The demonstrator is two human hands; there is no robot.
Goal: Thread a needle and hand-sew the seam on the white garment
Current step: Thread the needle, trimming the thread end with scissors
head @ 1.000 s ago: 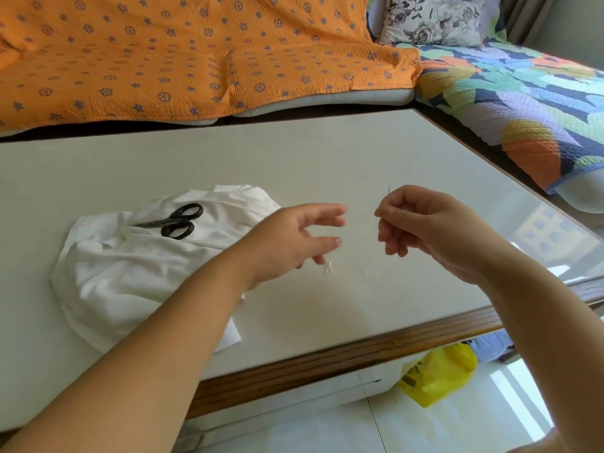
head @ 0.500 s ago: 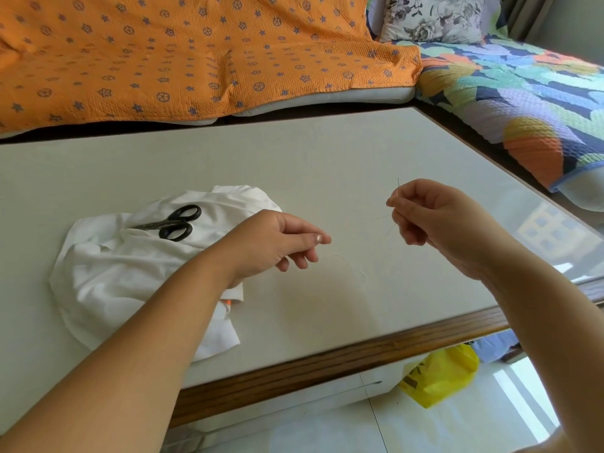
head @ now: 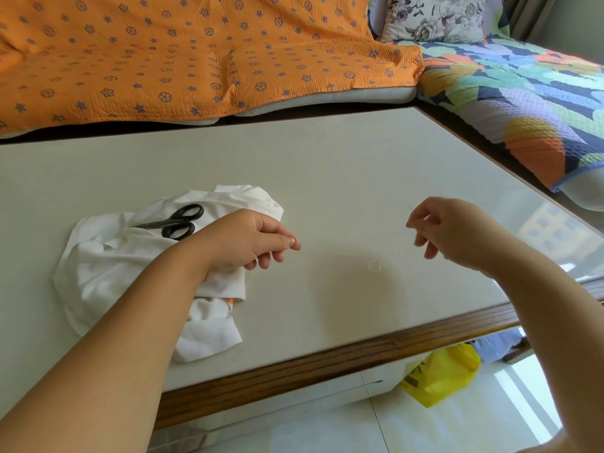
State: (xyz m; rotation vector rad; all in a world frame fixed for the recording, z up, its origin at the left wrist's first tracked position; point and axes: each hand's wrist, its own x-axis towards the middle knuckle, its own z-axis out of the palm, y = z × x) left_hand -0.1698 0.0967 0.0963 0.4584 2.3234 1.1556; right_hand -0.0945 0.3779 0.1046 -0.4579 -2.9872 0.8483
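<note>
1. Head view, your hands: your left hand [head: 248,240] hovers over the right edge of the garment. Its fingers are curled and the thumb is pressed to the forefinger in a tight pinch. I judge that it holds one end of the thread, though the strand is too fine to see at the fingertips. Your right hand [head: 457,230] hangs over the right half of the table, well apart from the left. Its fingers are loosely curled and blurred, and no needle shows, so I cannot tell whether it grips one.
2. Head view, the thread: a small pale loop of thread [head: 374,265] lies on the table [head: 327,165] between your two hands, nearer the front edge than the far one.
3. Head view, the garment: the white garment [head: 108,266] lies crumpled at the left of the table, reaching toward the wooden front edge. The black scissors [head: 173,220] rest on its far part. Neither hand grips the cloth.
4. Progress, as a judgement: you are at the threading stage. Thread is out and cut loose on the table, but whether it has passed the needle's eye cannot be told from here. The garment is not spread, no seam is laid out, and no stitch shows, so all the sewing is left.
5. Head view, the rest: an orange cover [head: 196,53] lies beyond the far edge, and a yellow bag [head: 441,374] sits on the floor below the front edge.
</note>
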